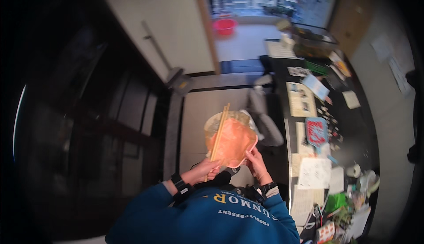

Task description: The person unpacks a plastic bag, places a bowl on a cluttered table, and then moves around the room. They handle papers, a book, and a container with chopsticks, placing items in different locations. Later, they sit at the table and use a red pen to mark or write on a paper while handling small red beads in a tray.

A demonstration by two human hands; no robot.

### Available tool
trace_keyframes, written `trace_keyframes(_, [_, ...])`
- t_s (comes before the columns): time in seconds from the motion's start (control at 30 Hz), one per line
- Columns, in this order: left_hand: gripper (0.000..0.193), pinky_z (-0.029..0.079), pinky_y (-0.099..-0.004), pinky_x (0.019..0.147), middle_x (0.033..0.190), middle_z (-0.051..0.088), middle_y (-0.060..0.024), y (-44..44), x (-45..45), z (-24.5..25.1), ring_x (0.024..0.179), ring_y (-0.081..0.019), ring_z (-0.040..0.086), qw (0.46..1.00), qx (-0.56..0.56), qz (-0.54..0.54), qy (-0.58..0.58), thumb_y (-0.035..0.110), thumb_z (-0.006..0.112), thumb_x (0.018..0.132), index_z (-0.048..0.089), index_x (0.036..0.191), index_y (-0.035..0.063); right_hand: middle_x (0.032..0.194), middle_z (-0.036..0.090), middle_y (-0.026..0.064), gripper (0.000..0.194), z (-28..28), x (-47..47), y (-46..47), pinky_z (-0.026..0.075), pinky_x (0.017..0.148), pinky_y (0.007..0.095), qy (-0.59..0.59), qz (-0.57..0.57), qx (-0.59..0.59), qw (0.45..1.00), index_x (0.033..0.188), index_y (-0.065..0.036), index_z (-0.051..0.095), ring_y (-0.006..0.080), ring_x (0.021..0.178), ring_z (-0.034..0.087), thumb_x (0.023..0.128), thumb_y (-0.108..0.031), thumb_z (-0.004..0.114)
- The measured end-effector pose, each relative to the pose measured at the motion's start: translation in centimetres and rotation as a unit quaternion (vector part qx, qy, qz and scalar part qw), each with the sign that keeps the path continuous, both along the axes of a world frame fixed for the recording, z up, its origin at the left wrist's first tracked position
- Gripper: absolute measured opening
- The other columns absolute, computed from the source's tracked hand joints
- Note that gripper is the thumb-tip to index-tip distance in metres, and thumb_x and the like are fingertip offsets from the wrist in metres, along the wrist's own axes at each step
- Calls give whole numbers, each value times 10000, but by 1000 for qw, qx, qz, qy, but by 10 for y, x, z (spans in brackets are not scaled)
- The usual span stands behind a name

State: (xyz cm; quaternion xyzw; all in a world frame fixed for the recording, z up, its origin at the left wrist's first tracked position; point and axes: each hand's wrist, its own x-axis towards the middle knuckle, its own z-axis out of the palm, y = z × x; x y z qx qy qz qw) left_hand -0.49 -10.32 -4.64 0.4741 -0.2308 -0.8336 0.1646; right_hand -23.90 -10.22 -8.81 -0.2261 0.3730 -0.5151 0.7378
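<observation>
A pair of wooden chopsticks [220, 134] slants across a shallow container [254, 141] with a pink rim. Crumpled orange and brownish wrapping or film [233, 138] seems to cover it; blur hides what it is. My left hand [207, 169] pinches the chopsticks near their lower ends and supports the container's near left side. On the near right, my right hand [255, 164] grips the pink rim between thumb and fingers. Both hands hold the container in front of my body, above the tiled floor [198, 121].
Along my right runs a black desk [344, 128] strewn with papers [314, 173], a blue-and-red item [316, 132] and a tape roll [353, 170]. A grey chair [266, 124] stands beside it. Ahead are a long-handled dustpan [179, 81], a doorway and a pink basin [225, 27].
</observation>
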Motion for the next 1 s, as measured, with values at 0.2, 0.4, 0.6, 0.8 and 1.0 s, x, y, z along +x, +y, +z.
trace_keyframes(0.2, [249,231,-220,372,577,398,30,10,105,4,398,-58,317,996,5,92,0,281,496,957,450,793,99,1112,581,80,455,7,126,-32,567,598,304,16,60,31,998,1286,-61,406,182,890,635,883,-154,596])
trace_keyframes(0.4, [244,234,-210,362,566,404,20,-11,239,-7,381,-59,329,981,13,191,43,279,473,968,469,829,78,1065,608,70,410,3,272,-95,559,656,316,46,133,28,990,1253,-53,438,184,877,639,882,-127,595])
trace_keyframes(0.6, [189,229,-200,363,612,406,26,-77,397,0,402,-45,282,970,-15,240,20,274,501,948,462,861,110,1118,591,89,351,8,445,-178,537,785,402,-3,164,47,985,1219,-30,462,237,974,613,890,-94,567])
trace_keyframes(0.8, [266,224,-198,362,612,424,22,-144,506,20,385,-47,287,954,-39,296,29,349,524,937,491,885,90,1154,574,90,379,25,566,-272,512,848,418,16,244,22,969,1242,-29,456,251,1021,594,895,-130,574])
trace_keyframes(1.0, [551,215,-212,348,564,453,-5,-229,596,1,355,-68,280,927,1,368,67,618,374,903,496,816,88,1151,572,90,396,9,670,-380,500,876,408,14,323,26,946,1246,-16,462,251,1026,586,896,-154,584])
